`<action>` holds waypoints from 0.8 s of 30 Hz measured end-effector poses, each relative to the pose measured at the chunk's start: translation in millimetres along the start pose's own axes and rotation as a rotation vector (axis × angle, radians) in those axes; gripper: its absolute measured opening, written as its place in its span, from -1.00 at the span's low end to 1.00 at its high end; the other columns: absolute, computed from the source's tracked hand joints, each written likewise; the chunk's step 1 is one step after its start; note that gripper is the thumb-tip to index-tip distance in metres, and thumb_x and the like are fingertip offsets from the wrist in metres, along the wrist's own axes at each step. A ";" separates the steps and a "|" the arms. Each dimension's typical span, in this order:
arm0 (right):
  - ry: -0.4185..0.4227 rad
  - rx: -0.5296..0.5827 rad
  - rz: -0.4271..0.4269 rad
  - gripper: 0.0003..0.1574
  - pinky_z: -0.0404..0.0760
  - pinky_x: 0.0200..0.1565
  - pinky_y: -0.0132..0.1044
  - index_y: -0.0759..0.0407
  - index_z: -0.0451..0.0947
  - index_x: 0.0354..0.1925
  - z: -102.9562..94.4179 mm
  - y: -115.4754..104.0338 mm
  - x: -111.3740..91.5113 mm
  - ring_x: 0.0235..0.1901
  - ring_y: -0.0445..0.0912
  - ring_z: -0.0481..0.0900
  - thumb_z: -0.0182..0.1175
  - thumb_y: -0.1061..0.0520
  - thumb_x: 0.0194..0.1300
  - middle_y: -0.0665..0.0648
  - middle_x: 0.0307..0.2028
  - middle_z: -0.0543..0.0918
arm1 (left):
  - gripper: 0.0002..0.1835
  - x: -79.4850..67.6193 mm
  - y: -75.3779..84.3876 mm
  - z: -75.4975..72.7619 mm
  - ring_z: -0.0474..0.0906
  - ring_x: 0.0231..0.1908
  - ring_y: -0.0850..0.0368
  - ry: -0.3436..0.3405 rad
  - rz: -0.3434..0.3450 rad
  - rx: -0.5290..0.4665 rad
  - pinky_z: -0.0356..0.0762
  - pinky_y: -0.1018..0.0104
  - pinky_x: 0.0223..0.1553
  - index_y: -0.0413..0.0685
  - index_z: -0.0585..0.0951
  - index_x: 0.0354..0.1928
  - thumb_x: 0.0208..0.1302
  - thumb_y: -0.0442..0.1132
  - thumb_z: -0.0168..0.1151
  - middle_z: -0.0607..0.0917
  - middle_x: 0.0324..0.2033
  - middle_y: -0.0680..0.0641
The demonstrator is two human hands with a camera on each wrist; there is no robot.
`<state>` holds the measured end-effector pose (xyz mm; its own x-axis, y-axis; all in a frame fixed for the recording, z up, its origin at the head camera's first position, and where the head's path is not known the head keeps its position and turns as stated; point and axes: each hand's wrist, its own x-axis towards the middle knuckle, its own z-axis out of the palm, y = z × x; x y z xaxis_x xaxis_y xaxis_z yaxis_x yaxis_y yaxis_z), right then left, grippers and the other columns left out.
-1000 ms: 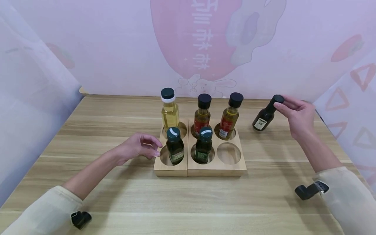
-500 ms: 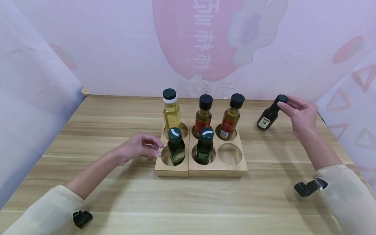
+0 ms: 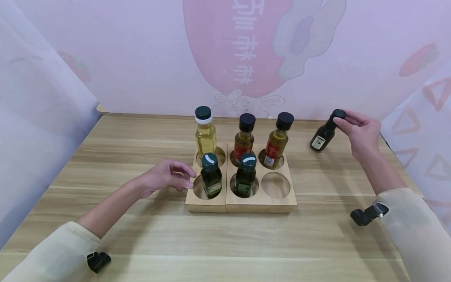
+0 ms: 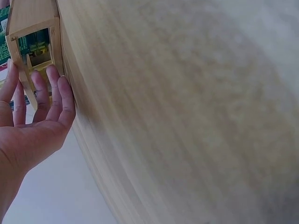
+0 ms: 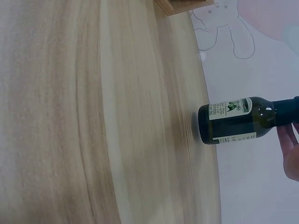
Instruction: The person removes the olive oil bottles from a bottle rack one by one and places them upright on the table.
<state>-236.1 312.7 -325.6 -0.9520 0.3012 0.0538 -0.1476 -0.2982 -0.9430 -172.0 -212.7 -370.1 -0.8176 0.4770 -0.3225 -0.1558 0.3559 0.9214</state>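
Observation:
My right hand [image 3: 364,133] pinches a small dark glass bottle [image 3: 323,136] by its capped neck, at the right rear of the table. It leans, cap toward the hand; the right wrist view shows its pale label [image 5: 230,108] with an olive picture, and its base close to the tabletop. My left hand [image 3: 165,176] has its fingers loosely bent at the left side of a wooden bottle rack [image 3: 258,207], fingertips right at its edge. Nearest that hand stands a green-capped dark bottle [image 3: 211,182] in the front left hole.
A similar dark bottle [image 3: 244,180] stands in the front middle hole. Behind are a pale yellow oil bottle [image 3: 205,137] and two red-labelled bottles, one in the middle [image 3: 243,147], one at right [image 3: 274,147]. The front right hole [image 3: 275,185] shows bare wood. A printed curtain [image 3: 141,58] borders the table.
My right hand has shifted the dark bottle slightly right and toward the back, and its base sits higher in view. The left hand and the racked bottles stay in place.

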 end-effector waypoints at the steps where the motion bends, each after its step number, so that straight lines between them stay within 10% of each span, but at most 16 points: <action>1: 0.001 -0.001 0.002 -0.65 0.73 -0.16 -0.39 0.13 0.82 -0.27 0.3 0.2 1.2 -0.34 -0.20 0.80 0.43 0.54 0.12 0.05 -0.37 0.82 | -0.68 0.0 0.2 0.0 0.62 -0.30 0.08 -0.002 -0.001 0.002 0.70 0.21 -0.18 -0.37 0.67 -0.03 0.21 -0.39 0.50 0.68 -0.22 -0.06; 24: 0.031 -0.020 0.028 -0.64 0.72 -0.15 -0.38 0.09 0.81 -0.28 3.3 0.7 14.0 -0.34 -0.22 0.80 0.48 0.51 0.08 0.03 -0.38 0.82 | -0.68 1.8 -1.6 -0.5 0.62 -0.29 0.08 -0.016 0.008 0.002 0.69 0.22 -0.18 -0.37 0.67 -0.03 0.22 -0.37 0.50 0.68 -0.22 -0.09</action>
<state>-250.4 313.7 -324.4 -0.9469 0.3210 0.0176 -0.1155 -0.2886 -0.9505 -173.5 -212.8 -372.0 -0.8100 0.4922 -0.3189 -0.1486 0.3538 0.9235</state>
